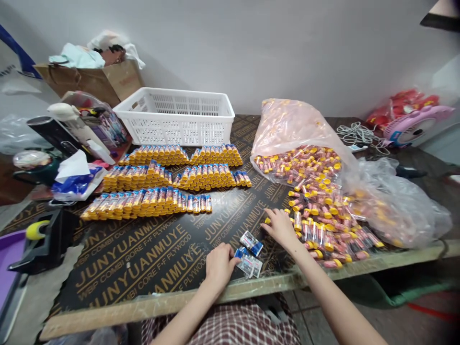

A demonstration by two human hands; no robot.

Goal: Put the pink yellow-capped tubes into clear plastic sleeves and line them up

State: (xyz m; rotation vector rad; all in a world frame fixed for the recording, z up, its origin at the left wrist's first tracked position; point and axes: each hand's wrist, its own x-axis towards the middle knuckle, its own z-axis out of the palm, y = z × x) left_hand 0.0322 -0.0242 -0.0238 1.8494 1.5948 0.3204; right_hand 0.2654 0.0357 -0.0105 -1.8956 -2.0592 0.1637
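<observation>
Near the front edge of the tabletop point(151, 268), our left hand point(220, 262) touches printed sleeves point(247, 265); our right hand point(282, 229) meets a yellow-capped tube point(268, 221). Whether fingers clamp, we cannot tell; light pinches suit.

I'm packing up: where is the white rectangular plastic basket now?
In the head view, the white rectangular plastic basket stands left of centre at the back of the black printed table, just behind the stacked yellow-ended tubes.

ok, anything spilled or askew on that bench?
Yes: loose yellow-capped tubes fan out of the pink bag in a jumble, near the right hand. Against the neat tube stacks at left it looks spilled, though perhaps deliberately tipped out.
</observation>
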